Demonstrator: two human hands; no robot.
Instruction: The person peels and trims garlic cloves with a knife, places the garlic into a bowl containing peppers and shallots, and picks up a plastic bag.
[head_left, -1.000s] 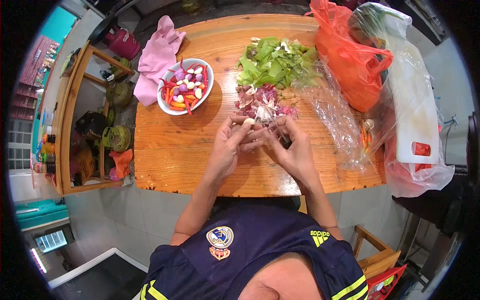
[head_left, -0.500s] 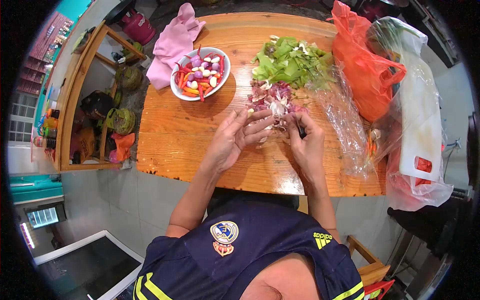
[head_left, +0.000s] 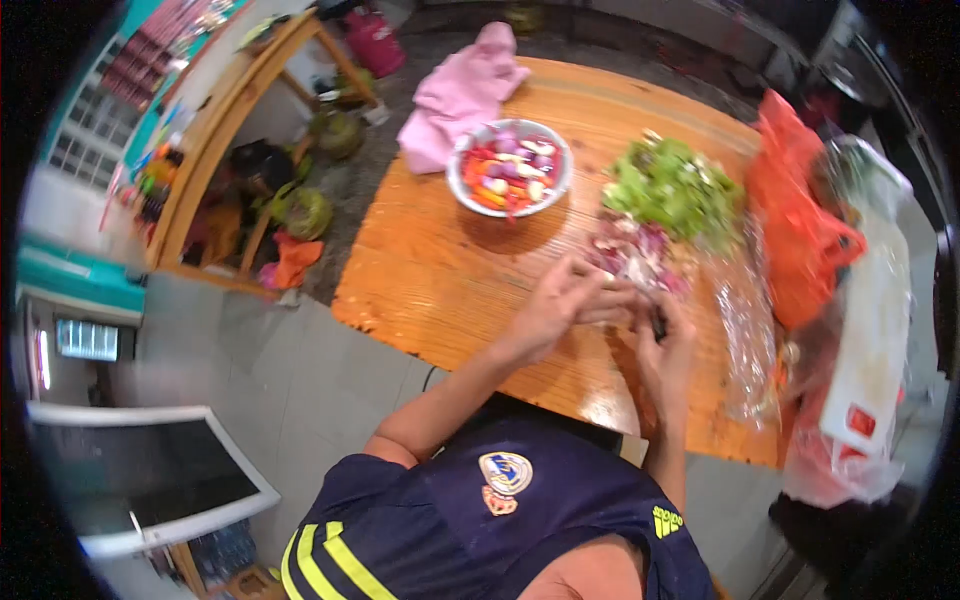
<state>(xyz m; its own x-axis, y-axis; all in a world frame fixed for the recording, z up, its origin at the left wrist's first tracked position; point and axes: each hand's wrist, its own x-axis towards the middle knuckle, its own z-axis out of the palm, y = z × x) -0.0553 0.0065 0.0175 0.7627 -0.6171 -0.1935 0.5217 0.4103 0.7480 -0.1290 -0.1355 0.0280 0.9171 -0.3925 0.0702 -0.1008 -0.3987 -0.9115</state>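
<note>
My right hand [head_left: 668, 345] is closed around a small black-handled tool [head_left: 658, 322]; its working end is blurred and hidden by the fingers. Just left of it, my left hand [head_left: 562, 312] has its thumb and fingers drawn together, fingertips meeting those of the right. What sits between them is too blurred to make out. Beyond both hands lies a pile of purple and white shallot and garlic peelings [head_left: 640, 255]. A white bowl [head_left: 461, 195] holding red and orange chillies, purple shallots and white garlic cloves stands farther left.
Green leafy trimmings [head_left: 675, 185] lie behind the peelings on the wooden table [head_left: 410, 270]. A pink cloth [head_left: 460, 95] rests at the far left corner. Along the right side are clear plastic wrap [head_left: 745, 340], an orange bag [head_left: 795, 220] and a white cutting board [head_left: 868, 320].
The view has turned and shifted, so the table appears tilted and farther right. My left hand has gone from open, spread fingers to closed fingers against the right hand.
</note>
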